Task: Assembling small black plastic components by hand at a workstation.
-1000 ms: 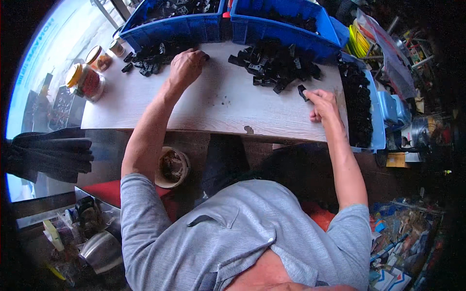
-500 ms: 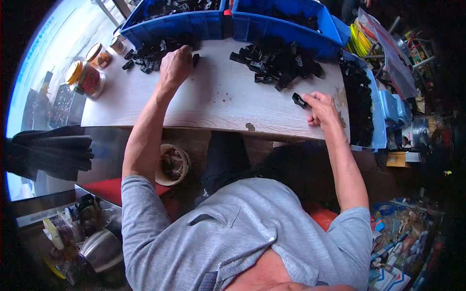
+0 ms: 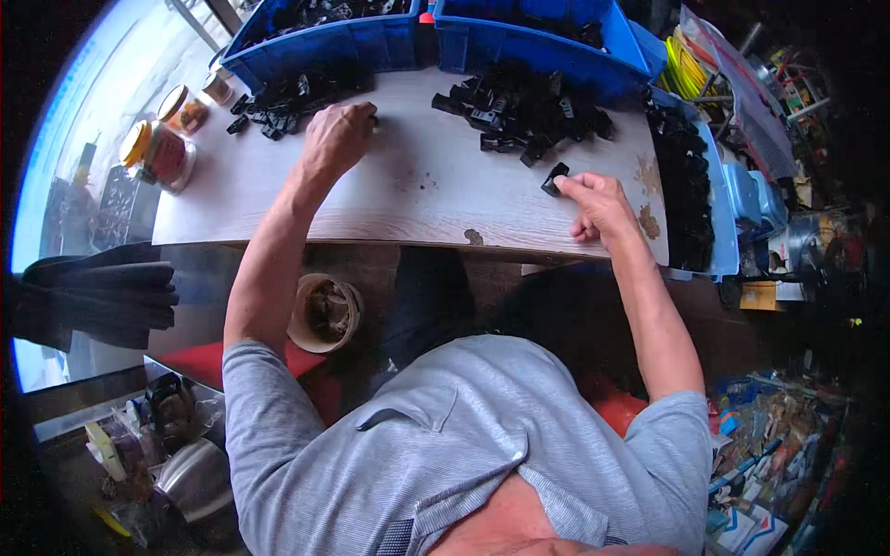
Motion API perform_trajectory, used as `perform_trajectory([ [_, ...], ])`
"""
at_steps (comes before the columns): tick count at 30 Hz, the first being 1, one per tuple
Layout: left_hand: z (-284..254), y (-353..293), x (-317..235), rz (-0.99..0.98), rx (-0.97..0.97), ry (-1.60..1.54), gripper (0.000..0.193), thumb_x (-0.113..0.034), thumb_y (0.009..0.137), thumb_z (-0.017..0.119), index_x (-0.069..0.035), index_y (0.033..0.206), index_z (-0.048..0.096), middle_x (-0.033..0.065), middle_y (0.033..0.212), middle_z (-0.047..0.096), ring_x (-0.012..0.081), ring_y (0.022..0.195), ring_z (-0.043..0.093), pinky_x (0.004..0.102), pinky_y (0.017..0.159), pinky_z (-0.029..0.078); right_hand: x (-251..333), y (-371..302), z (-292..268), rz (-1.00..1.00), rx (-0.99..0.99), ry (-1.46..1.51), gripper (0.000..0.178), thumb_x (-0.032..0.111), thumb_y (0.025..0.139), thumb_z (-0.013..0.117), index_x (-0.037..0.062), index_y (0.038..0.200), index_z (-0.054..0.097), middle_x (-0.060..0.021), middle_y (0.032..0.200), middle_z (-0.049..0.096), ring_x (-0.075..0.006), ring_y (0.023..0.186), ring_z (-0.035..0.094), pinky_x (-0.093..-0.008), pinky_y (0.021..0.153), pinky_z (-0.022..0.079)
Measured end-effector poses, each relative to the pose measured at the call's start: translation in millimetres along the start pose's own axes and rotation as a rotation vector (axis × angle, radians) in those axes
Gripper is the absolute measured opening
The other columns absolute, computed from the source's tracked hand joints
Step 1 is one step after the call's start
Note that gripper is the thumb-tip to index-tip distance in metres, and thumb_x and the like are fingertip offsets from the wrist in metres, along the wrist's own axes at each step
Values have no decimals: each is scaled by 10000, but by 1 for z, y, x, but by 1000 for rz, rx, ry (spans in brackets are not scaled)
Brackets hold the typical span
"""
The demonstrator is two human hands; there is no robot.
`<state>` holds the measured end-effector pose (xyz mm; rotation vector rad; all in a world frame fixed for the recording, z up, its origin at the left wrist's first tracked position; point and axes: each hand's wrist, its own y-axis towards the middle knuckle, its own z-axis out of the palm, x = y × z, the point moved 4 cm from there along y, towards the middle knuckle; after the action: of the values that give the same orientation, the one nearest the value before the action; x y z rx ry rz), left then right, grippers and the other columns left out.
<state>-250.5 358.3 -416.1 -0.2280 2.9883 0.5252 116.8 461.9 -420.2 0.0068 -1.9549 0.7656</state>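
Observation:
My left hand [image 3: 339, 137] is closed over the white table [image 3: 371, 199], beside the left pile of small black plastic parts [image 3: 278, 111]. A dark bit of one such part peeks out at its fingertips; the rest is hidden by the fingers. To the right, my right hand [image 3: 601, 206] pinches a black plastic part [image 3: 553, 179] between thumb and forefinger, just above the tabletop. A larger heap of the same black parts [image 3: 524, 116] lies beyond it, in front of the bins.
Two blue bins [image 3: 324, 46] [image 3: 547, 44] with black parts line the far side. Jars [image 3: 167, 153] stand at the left. A light blue tray [image 3: 723, 236] of dark parts adjoins the table's right edge. Below the front edge is a bucket [image 3: 298, 326].
My right hand has shifted slightly left, and its black part is now turned to another angle. The part in my left hand shows less than before; that hand has moved slightly down.

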Motion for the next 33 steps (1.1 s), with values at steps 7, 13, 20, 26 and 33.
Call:
perform_trajectory([
  [7, -9, -10, 8, -74, -74, 44, 267, -57, 847, 529, -86, 1023, 727, 136, 1006, 662, 333, 1001, 621, 430, 891, 506, -2, 3, -6, -209, 23, 69, 366, 142, 791, 740, 58, 1124, 613, 3, 529, 500, -106, 396, 516, -264, 359, 412],
  [13, -11, -12, 13, 36, -140, -40, 230, -122, 856, 626, -59, 1059, 715, 128, 1105, 658, 337, 1031, 603, 436, 922, 481, 6, 5, -2, -284, 111, 8, 502, 66, 746, 705, 85, 1241, 620, 5, 557, 520, -101, 417, 517, -252, 369, 402],
  [20, -4, -14, 20, -101, -135, -155, 229, -213, 874, 652, -55, 1028, 713, 127, 1046, 674, 324, 1022, 609, 418, 896, 479, 10, 6, 4, -258, 134, -33, 473, 99, 764, 749, 89, 1220, 624, 14, 565, 543, -93, 409, 512, -247, 356, 379],
  [26, -6, -14, 13, -113, -40, -236, 211, -230, 865, 667, -44, 959, 704, 156, 946, 694, 355, 915, 646, 444, 809, 500, 10, 8, 5, -254, 124, -19, 492, 103, 761, 776, 87, 1226, 617, 16, 547, 535, -91, 385, 489, -261, 336, 376],
  [33, -1, -34, -25, 52, -214, -216, 232, -145, 869, 678, -52, 1082, 674, 181, 980, 703, 348, 822, 672, 416, 769, 525, 13, 11, 9, -224, 87, -166, 345, 129, 774, 783, 81, 1093, 662, 10, 532, 512, -95, 370, 461, -269, 316, 356],
])
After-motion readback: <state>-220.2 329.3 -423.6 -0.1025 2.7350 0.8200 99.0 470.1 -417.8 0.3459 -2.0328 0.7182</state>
